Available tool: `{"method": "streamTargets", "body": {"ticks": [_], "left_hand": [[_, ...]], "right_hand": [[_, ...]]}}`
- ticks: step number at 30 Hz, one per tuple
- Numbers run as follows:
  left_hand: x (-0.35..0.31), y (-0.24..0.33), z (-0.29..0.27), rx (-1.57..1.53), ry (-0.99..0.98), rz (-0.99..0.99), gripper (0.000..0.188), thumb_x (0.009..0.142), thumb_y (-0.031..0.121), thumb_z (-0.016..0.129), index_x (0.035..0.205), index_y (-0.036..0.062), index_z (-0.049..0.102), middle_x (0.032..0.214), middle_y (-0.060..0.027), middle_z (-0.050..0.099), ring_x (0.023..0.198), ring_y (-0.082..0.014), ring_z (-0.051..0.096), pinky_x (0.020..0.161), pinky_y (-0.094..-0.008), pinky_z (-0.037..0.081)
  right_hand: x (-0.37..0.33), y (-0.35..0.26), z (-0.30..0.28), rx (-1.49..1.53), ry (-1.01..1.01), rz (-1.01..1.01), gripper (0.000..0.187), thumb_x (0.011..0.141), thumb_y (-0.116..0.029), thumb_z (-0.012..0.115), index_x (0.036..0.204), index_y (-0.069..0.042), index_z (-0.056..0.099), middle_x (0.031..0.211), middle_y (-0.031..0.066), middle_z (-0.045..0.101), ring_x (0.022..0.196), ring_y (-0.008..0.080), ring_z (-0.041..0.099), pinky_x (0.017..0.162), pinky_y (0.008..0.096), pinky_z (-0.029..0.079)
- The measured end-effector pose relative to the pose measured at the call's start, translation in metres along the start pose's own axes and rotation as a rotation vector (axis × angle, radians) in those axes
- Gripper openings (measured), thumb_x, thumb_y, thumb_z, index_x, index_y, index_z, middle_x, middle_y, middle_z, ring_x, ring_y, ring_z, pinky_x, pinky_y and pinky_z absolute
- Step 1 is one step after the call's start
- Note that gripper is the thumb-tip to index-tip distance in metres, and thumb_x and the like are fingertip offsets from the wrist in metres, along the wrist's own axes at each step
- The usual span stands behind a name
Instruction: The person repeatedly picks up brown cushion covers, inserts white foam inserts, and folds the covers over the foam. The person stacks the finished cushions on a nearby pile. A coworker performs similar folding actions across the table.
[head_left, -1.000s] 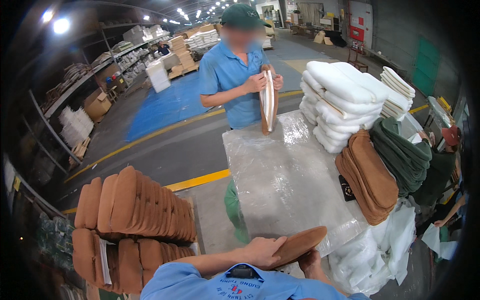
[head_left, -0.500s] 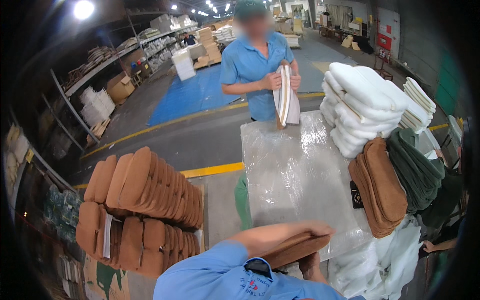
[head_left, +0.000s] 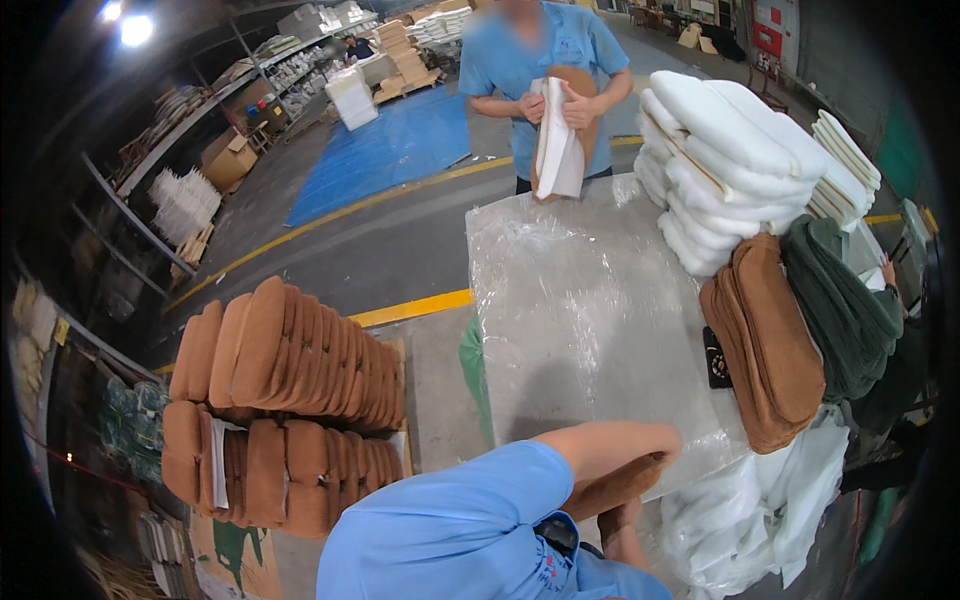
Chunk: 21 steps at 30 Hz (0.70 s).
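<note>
Close to my body, at the near edge of the plastic-covered table (head_left: 590,340), is a brown cushion (head_left: 615,487), partly hidden by my left arm. My left hand (head_left: 662,447) curls over its far right end, closed on it. My right hand (head_left: 622,517) grips the same cushion from its near side, fingers partly hidden. Across the table a person in a blue shirt holds a brown cover (head_left: 584,86) with white padding (head_left: 558,160) in both hands. On the table's right lie stacked brown covers (head_left: 765,345).
Dark green covers (head_left: 845,305) and a tall pile of white padding (head_left: 735,150) stand along the right side. Crumpled clear plastic (head_left: 725,520) hangs at the near right. Brown cushions (head_left: 290,350) are stacked on the left. A small black item (head_left: 717,358) lies beside the brown covers.
My torso and arms have shifted slightly right with the cushion, now more hidden by my arm. The person opposite has raised the padding and turned the brown cover more into view.
</note>
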<state>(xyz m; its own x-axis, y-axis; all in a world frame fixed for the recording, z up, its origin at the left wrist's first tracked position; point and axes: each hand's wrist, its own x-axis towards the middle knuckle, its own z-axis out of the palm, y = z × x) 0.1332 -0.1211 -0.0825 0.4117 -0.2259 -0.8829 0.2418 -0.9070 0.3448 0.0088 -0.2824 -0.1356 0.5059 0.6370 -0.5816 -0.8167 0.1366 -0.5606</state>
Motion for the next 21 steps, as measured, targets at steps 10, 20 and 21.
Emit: {"method": "streamTargets", "body": {"ticks": [10,20,21], "left_hand": [[0.023,0.007,-0.01,-0.008,0.006,-0.008,0.023,0.08,0.021,0.078,0.097,0.0058,0.081,0.105,-0.01,0.078,0.094,-0.0257,0.07,0.086,-0.046,0.052],[0.039,0.0,-0.003,0.032,0.066,-0.046,0.025,0.077,0.023,0.081,0.095,0.0066,0.082,0.106,-0.0121,0.078,0.094,-0.0241,0.071,0.087,-0.0422,0.054],[0.042,0.003,-0.002,0.035,0.049,-0.042,0.024,0.078,0.023,0.08,0.095,0.0068,0.081,0.104,-0.0111,0.077,0.093,-0.0231,0.07,0.085,-0.0417,0.053]], "right_hand": [[-0.013,-0.013,-0.008,-0.039,0.05,-0.12,0.037,0.098,-0.016,0.067,0.132,-0.006,0.06,0.123,0.0076,0.068,0.107,0.0239,0.069,0.094,0.0384,0.056],[-0.004,-0.006,-0.009,-0.013,0.019,-0.182,0.04,0.098,-0.018,0.067,0.132,0.001,0.059,0.121,0.0097,0.069,0.105,0.0221,0.069,0.092,0.037,0.056],[-0.003,-0.004,-0.012,0.01,0.027,-0.169,0.04,0.098,-0.018,0.067,0.132,0.0,0.059,0.121,0.01,0.069,0.105,0.0223,0.069,0.092,0.037,0.056]]}}
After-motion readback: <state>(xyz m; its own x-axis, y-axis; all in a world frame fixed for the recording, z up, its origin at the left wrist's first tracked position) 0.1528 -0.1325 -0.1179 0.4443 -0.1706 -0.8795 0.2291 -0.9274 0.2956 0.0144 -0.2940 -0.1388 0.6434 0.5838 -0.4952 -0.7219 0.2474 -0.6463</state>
